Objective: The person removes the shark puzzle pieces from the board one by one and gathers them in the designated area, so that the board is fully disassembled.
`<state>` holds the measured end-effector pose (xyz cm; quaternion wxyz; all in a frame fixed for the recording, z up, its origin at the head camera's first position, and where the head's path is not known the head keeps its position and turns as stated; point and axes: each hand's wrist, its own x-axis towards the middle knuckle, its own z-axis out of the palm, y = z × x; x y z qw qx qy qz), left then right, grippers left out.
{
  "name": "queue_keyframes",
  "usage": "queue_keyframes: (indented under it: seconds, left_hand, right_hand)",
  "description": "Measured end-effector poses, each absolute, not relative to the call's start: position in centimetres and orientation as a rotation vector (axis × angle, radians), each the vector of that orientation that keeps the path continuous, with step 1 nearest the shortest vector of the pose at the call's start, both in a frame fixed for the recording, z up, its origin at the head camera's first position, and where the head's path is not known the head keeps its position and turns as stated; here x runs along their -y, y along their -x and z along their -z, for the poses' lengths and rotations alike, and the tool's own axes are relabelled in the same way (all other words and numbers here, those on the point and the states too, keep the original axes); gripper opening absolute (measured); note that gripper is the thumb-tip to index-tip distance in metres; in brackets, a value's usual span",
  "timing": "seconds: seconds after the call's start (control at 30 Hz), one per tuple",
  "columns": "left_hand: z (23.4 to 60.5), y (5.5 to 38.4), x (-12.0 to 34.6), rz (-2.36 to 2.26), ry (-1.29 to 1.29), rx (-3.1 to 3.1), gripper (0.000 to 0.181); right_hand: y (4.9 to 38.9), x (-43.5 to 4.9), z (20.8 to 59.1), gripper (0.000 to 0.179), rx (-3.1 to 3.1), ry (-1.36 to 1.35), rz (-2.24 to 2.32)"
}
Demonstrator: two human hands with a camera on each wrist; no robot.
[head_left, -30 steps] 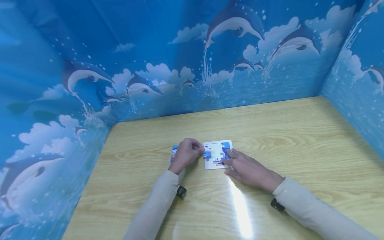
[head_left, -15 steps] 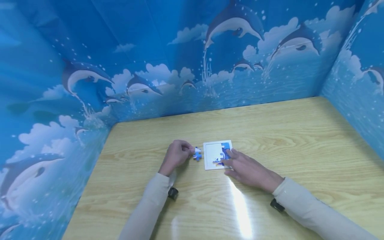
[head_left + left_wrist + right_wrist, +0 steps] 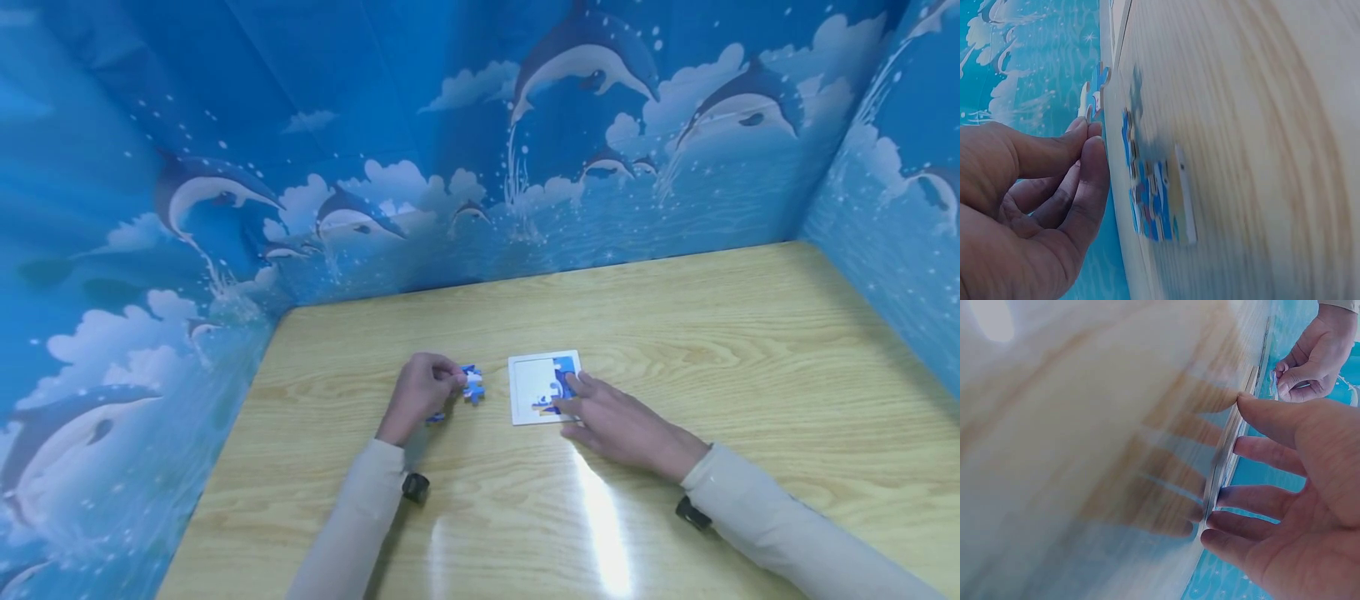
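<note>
My left hand (image 3: 422, 392) pinches a blue and white jigsaw piece (image 3: 473, 385) between thumb and forefinger, left of the puzzle tray. In the left wrist view the pinched piece (image 3: 1094, 94) is raised above the table. Beneath that hand, several loose jigsaw pieces (image 3: 1154, 203) lie close together, mostly hidden by the hand in the head view. The white square puzzle tray (image 3: 531, 375) has joined pieces along its right side and lower edge. My right hand (image 3: 618, 419) rests on the tray's right edge with fingers extended; in the right wrist view its fingertips (image 3: 1225, 540) touch that edge.
A wood-grain table (image 3: 697, 333) bears everything. Blue dolphin-print sheeting (image 3: 450, 150) rises behind the table and along both sides. A bright light reflection (image 3: 603, 525) shows on the tabletop near the front.
My left hand has moved left, carrying the jigsaw piece from over the tray's left part to beside it. Loose pieces now lie under that hand. The right hand stays put.
</note>
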<state>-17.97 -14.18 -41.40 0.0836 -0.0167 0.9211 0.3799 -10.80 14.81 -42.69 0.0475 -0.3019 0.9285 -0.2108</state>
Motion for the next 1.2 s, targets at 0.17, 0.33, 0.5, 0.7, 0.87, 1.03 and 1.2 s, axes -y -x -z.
queue_keyframes:
  seconds: [0.17,0.33,0.5,0.7,0.87,1.03,1.2]
  left_hand:
    - [41.4,17.9,14.9,-1.118,0.034,-2.777,0.005]
    - [41.6,17.8,15.5,-1.115,0.039,-2.779,0.005]
    - [41.8,17.7,16.1,-1.099,0.016,-2.799,0.005]
    - [41.7,17.6,16.4,-1.071,-0.008,-2.828,0.006]
    - [41.7,17.5,16.3,-1.049,-0.032,-2.849,0.006]
    - [41.7,17.5,16.1,-1.017,-0.044,-2.865,0.005]
    - [41.7,17.6,15.7,-0.979,-0.052,-2.871,0.005]
  right_hand:
    - [10.8,-14.8,42.7,0.043,-2.836,0.929,0.639]
    - [10.8,-14.9,42.7,0.044,-2.834,0.931,0.637]
    - [10.8,-14.9,42.8,0.043,-2.840,0.944,0.637]
    - [10.9,-14.9,42.8,0.043,-2.846,0.952,0.632]
    - [10.9,-15.0,42.8,0.043,-2.842,0.948,0.633]
    - [10.9,-15.0,42.8,0.043,-2.834,0.942,0.637]
    - [10.9,-15.0,42.8,0.043,-2.834,0.944,0.634]
